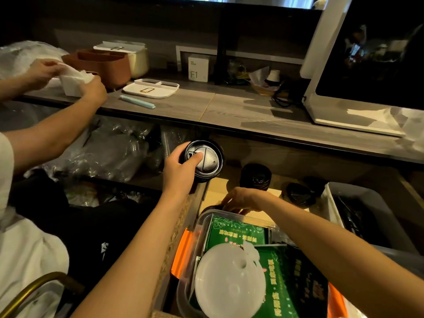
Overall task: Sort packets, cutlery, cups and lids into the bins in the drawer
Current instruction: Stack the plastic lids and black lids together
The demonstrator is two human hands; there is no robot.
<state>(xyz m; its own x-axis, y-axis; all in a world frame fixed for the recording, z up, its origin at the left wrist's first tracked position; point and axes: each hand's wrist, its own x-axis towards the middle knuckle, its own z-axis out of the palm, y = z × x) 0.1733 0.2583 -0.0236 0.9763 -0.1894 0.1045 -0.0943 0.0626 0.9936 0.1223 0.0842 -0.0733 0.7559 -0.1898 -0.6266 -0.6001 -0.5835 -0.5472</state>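
Note:
My left hand (181, 167) grips a stack of black cup lids (205, 158) above the drawer's left edge, thumb pressed on the top lid. My right hand (245, 199) reaches down into the open drawer and pinches a black lid (212, 208) at the far rim of a clear bin (202, 223). That bin holds green packets (234, 230) and a white domed lid (229, 281). Another stack of black lids (255, 176) and a loose black lid (298, 193) lie deeper in the drawer. A grey bin (367, 203) at the right holds dark cutlery.
Another person's hands (91, 88) handle white paper at the left on the counter (229, 106). A brown organiser (101, 63), white tray (151, 88) and large white machine (367, 65) stand there. Plastic-wrapped stock (107, 148) fills the shelf below.

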